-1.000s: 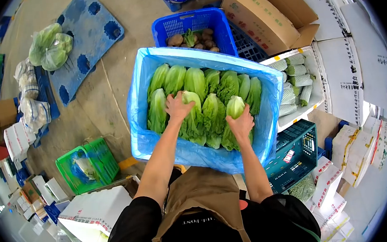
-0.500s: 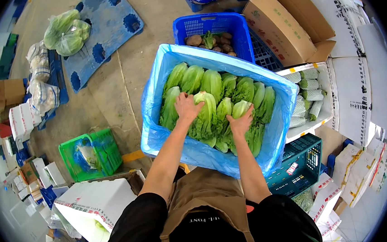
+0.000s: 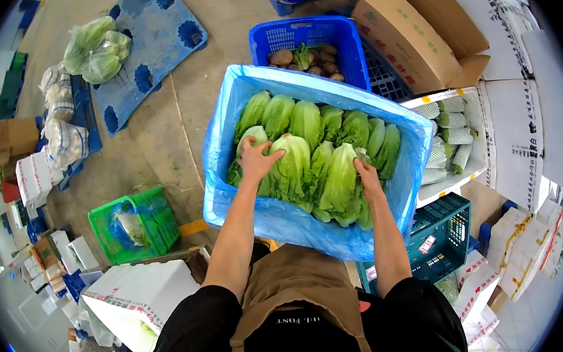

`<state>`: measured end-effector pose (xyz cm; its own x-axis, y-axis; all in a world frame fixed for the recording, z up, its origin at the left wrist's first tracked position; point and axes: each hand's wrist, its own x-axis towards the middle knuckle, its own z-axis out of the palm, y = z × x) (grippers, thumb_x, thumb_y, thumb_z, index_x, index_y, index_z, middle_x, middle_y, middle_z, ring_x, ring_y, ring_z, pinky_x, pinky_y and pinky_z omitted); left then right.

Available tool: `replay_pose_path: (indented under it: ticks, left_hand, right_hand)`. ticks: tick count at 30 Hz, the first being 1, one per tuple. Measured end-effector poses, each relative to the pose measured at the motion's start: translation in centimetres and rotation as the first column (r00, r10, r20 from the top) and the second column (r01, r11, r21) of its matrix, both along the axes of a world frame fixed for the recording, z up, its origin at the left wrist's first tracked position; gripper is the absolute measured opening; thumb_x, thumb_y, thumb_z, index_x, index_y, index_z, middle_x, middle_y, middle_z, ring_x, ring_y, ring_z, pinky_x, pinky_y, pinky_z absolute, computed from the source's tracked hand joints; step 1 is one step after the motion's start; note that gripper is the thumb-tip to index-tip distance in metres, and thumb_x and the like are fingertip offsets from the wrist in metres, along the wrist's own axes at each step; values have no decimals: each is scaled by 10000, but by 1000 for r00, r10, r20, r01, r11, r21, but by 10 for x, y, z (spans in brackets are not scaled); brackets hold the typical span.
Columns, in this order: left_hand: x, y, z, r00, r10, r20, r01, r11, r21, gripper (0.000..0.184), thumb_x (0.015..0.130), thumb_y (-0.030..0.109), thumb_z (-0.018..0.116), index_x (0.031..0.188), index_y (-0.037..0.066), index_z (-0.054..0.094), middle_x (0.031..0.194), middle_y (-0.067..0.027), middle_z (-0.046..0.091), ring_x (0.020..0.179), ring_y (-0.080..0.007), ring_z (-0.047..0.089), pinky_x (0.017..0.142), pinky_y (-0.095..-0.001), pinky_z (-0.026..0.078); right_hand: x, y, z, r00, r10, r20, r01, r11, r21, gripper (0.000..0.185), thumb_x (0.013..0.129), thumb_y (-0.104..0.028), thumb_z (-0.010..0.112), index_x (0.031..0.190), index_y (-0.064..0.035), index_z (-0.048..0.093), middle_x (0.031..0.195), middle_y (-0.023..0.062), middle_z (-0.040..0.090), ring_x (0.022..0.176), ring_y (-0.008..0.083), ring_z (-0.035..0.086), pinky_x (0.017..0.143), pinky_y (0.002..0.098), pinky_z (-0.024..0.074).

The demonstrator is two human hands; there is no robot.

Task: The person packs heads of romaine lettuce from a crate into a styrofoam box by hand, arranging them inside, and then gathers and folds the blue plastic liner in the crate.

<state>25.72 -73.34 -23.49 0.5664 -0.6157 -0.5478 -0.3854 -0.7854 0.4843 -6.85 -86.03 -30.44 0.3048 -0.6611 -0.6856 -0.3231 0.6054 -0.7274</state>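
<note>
Rows of green romaine lettuce heads (image 3: 307,122) lie in a box (image 3: 222,155) lined with blue plastic film, directly in front of me. My left hand (image 3: 256,159) is at the left of the front row, its fingers curled over a lettuce head (image 3: 252,136) and its thumb against the neighbouring head (image 3: 289,159). Toward the right of that row, my right hand (image 3: 369,177) grips the side of another lettuce head (image 3: 340,178). Its fingertips are partly hidden by leaves.
Beyond the box is a blue crate (image 3: 306,26) of brown round vegetables. An open cardboard carton (image 3: 410,40) and a foam box (image 3: 471,105) of net-wrapped produce stand right. A dark green crate (image 3: 454,228) sits near right, a bright green crate (image 3: 159,219) left.
My left hand has shifted slightly left and toward me, onto the leftmost front head. My right hand has moved right and nearer me; the lettuce beside it now shows more fully on top.
</note>
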Motion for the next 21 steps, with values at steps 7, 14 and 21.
replay_pose_path:
  ticks: [7,14,21]
  left_hand:
    - [29,13,-29,945,326,-25,-317,893,-320,930,718,528,728,1371,-27,368,1356,-246,370,1239,-419,398,1057,-397,343]
    - [40,7,-48,982,183,50,-189,968,167,1013,624,578,771,1343,-37,410,1432,-268,322,1300,-380,377,1054,-439,346]
    - [58,8,-24,990,102,-100,-84,982,171,977,566,530,828,1285,-34,484,1286,-225,521,1211,-351,487,990,-399,414]
  right_hand:
    - [16,15,28,985,-81,150,59,987,148,766,862,-316,692,1439,9,307,1381,134,450,1226,255,469,997,368,408]
    - [7,10,24,962,-131,238,34,928,372,831,834,-323,718,1449,-24,246,1393,126,425,1264,279,432,1057,408,355]
    - [14,-2,32,969,47,242,-136,922,364,977,790,-340,750,1487,-24,142,1429,168,376,1285,292,405,1057,411,351]
